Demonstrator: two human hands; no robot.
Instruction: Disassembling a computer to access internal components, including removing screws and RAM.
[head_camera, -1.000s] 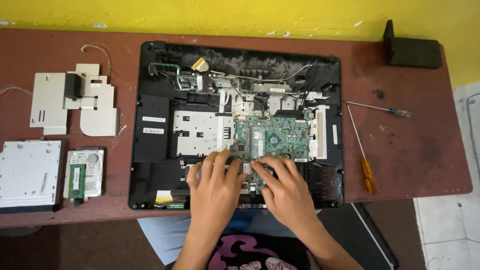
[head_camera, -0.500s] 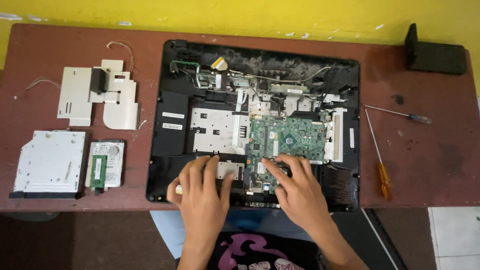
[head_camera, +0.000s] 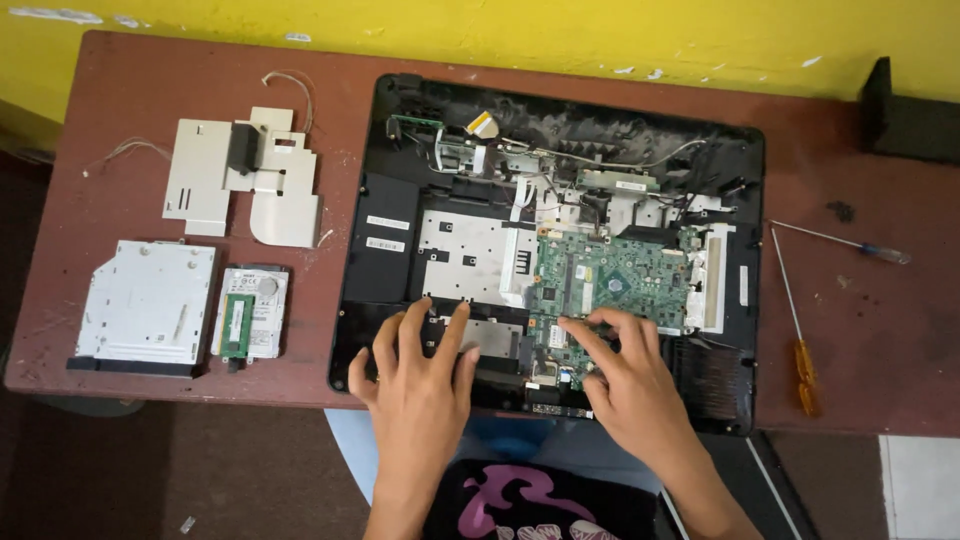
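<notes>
1. We see an opened computer chassis (head_camera: 400, 250), black, back cover off, lying flat mid-bench (head_camera: 120, 130).
2. Left hand (head_camera: 420, 385) rests at the chassis 7 o'clock edge, fingers spread wide and flat on the metal shield plate (head_camera: 470, 255); grip closed on nothing.
3. Right hand (head_camera: 625, 385) sits at 6 o'clock, fingertips on the lower edge of the green circuit board (head_camera: 620, 280). We cannot tell whether it pinches anything.
4. Circuit board lies right of chassis centre, just beside the shield plate.
5. At the chassis 3 o'clock: orange-handled screwdriver (head_camera: 795, 330) and a thinner blue-handled screwdriver (head_camera: 850, 243), near each other, both clear of the hands.
6. At 9 o'clock: bent metal bracket (head_camera: 250, 185); below it optical drive (head_camera: 145, 305) and hard drive (head_camera: 252, 325) side by side, a green memory stick (head_camera: 235, 327) on the hard drive.
7. Black box (head_camera: 905, 120) at 2 o'clock, against the yellow wall (head_camera: 500, 35).
</notes>
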